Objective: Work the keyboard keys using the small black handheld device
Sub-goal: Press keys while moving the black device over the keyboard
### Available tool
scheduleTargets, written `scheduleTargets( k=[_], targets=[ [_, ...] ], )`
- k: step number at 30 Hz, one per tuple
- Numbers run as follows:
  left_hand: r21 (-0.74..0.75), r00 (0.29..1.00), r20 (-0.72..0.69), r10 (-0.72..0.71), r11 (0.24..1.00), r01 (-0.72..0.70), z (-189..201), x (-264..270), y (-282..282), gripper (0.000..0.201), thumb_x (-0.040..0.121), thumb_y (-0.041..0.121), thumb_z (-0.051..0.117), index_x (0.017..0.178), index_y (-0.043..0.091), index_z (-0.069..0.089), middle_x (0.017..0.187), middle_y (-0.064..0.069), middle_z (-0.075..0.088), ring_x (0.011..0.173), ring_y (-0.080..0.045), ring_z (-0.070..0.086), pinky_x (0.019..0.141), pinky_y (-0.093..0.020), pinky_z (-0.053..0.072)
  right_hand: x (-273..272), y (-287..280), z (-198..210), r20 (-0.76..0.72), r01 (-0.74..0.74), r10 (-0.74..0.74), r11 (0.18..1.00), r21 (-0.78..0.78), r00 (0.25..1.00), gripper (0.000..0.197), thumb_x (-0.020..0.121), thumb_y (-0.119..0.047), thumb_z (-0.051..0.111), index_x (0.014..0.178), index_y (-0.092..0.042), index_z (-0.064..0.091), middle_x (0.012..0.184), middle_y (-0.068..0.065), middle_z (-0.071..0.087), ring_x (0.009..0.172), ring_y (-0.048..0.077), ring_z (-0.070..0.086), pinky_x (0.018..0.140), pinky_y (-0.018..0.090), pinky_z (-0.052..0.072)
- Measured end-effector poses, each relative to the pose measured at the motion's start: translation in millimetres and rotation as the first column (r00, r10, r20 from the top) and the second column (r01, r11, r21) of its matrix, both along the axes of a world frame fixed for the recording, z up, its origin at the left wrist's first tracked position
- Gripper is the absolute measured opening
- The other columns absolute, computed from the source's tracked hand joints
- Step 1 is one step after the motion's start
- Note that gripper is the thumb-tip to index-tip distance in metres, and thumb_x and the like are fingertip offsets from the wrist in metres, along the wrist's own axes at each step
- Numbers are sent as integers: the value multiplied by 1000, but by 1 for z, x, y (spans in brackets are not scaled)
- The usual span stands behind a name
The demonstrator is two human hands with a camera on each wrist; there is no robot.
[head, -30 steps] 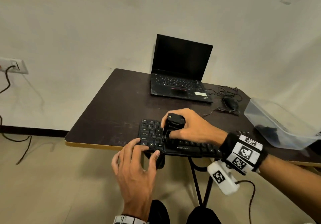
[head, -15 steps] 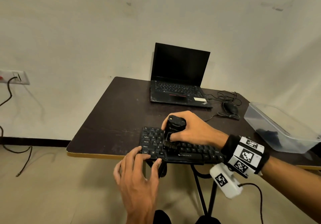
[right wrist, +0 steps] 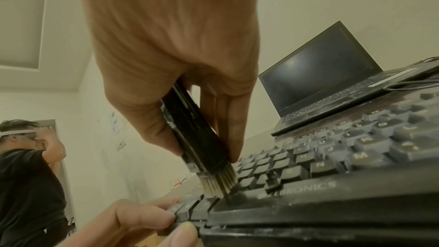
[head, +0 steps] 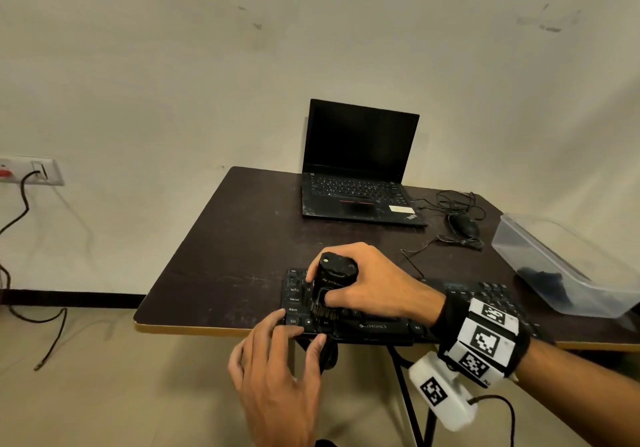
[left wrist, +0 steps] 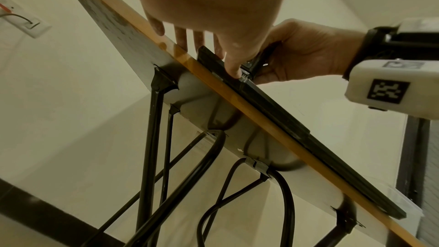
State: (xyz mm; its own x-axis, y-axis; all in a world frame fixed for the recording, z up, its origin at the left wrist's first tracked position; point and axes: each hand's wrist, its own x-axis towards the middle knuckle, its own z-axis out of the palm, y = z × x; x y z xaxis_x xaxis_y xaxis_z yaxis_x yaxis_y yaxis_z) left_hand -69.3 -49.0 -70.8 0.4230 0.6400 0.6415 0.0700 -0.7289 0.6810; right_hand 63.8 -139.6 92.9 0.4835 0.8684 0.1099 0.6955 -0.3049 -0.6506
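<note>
A black keyboard [head: 381, 327] lies along the front edge of the dark table [head: 225, 256]. My right hand [head: 363, 283] grips the small black handheld device [head: 334, 273] upright over the keyboard's left keys. In the right wrist view the device [right wrist: 192, 134] ends in pale bristles [right wrist: 218, 181] that touch the bottom row of keys [right wrist: 297, 166]. My left hand [head: 294, 334] holds the keyboard's left front corner, fingers on top and thumb at the front edge. The left wrist view shows that thumb [left wrist: 235, 67] pressed against the keyboard's edge [left wrist: 273, 106].
An open laptop [head: 360, 169] stands at the back of the table. A wired mouse [head: 464, 226] and a clear plastic container [head: 568, 266] sit at the right. Black metal table legs [left wrist: 152, 138] run below. Another person [right wrist: 26, 176] stands off to the left.
My right hand has carried the device a little to the left along the keys. My left hand stays on the keyboard's corner. The head view has tilted up.
</note>
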Motion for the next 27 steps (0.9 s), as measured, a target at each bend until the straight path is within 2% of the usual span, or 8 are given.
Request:
scheduleTargets(
  k=[3,8,14,16,19,22,25,27],
  targets=[
    [29,1000,10,18,999,-19,-1,2,1,29,84,54,70,91,26,70,126,8,70,112,-18,68,99,-48,43,2,-4,2,5,23,-23,1000,-19,1000,30,81,-10,79,100,-33,78,90,-13,76,78,2,69,77,28,58],
    [58,999,20,47,997,-48,-1,3,2,31,84,57,68,88,26,70,124,8,72,107,-20,71,95,-51,45,3,-9,4,18,50,-49,998,-23,999,30,81,-14,79,100,-37,77,92,-11,78,82,7,74,83,39,63],
    [56,999,5,37,998,-37,-2,4,3,32,83,57,67,89,26,71,125,7,72,109,-20,71,96,-48,44,-2,-12,0,-1,48,-48,999,-15,999,31,80,-7,79,97,-33,77,86,-11,77,74,2,71,74,27,58],
    [56,1000,10,25,998,-26,-1,2,2,31,84,55,69,91,25,71,126,8,71,111,-17,69,98,-48,43,6,-16,0,55,97,-96,995,-28,994,31,78,-8,78,94,-34,77,87,-12,78,77,4,73,77,31,61],
    [25,1000,26,11,1000,-11,1,-1,1,29,84,53,69,94,26,71,128,10,69,113,-13,65,101,-50,43,23,-26,3,50,196,-194,980,-36,980,30,76,-7,78,89,-34,76,85,-4,78,74,21,75,75,44,64],
    [10,1000,21,-8,1000,8,0,-1,0,30,86,54,68,96,25,71,129,9,68,115,-14,65,105,-48,41,20,-29,2,-3,128,-128,991,-41,992,30,77,-2,79,93,-28,77,89,3,77,83,35,73,78,49,61],
    [5,1000,-3,-18,1000,18,-1,-1,2,30,88,54,68,98,25,71,131,9,67,118,-15,64,108,-43,37,28,-24,-1,59,169,-166,985,-41,984,31,78,-3,78,92,-30,77,87,-4,78,72,13,71,71,39,58],
    [4,1000,-16,-15,1000,15,-2,-2,1,30,88,53,69,98,25,70,131,8,67,118,-16,64,108,-46,38,34,-22,0,105,238,-234,971,-24,967,31,76,-5,78,89,-33,76,83,-11,75,67,1,65,71,32,53]
  ],
)
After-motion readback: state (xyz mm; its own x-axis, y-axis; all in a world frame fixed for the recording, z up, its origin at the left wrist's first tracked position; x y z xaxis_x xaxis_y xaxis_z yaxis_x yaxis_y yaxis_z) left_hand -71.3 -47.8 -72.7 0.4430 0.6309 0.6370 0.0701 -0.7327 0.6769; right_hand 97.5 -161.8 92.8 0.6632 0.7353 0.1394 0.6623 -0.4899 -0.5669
